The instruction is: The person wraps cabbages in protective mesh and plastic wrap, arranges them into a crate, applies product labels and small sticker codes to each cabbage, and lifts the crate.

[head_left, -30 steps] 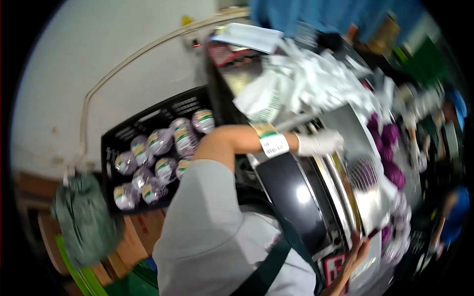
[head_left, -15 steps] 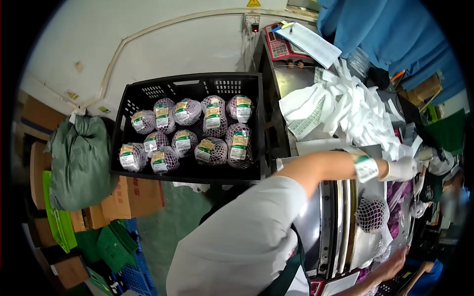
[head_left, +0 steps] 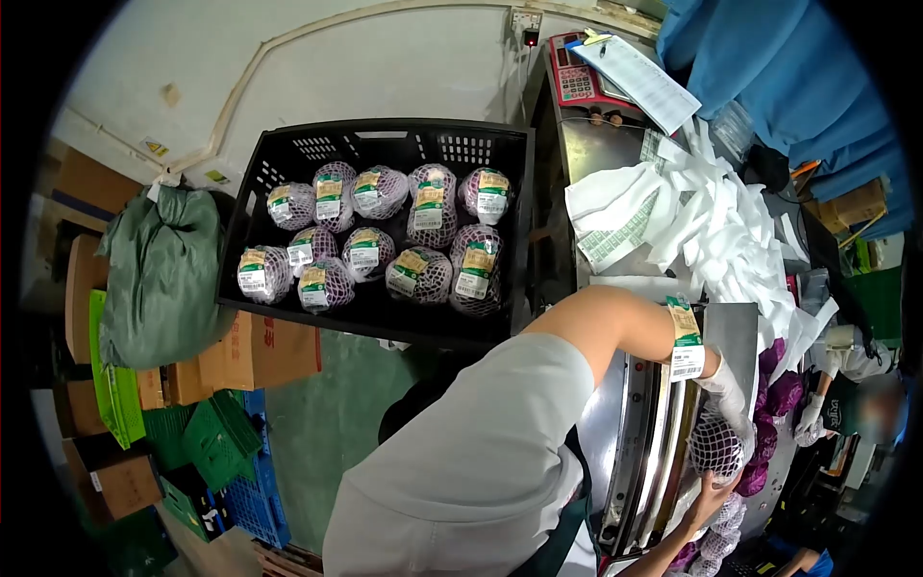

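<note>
My left hand [head_left: 728,389], in a white glove, rests on the top of a round purple item in white netting [head_left: 716,446]. The bare fingers of my right hand [head_left: 711,495] wrap its lower side. A green and tan label [head_left: 686,338] hangs on my left forearm. Beneath the item lies a metal machine [head_left: 639,433] with long bars. More netted items [head_left: 723,527] and purple bundles [head_left: 766,438] sit beside my hands.
A black crate [head_left: 385,332] holds several labelled netted items. White strips [head_left: 716,231], a clipboard [head_left: 639,82] and a red scale [head_left: 575,82] lie on the metal table. A co-worker's gloved hand [head_left: 810,420] shows at the right. Boxes and a green sack [head_left: 163,279] stand left.
My left hand has come back from the far right onto the netted item. My right hand has moved up against it. The view has shifted slightly.
</note>
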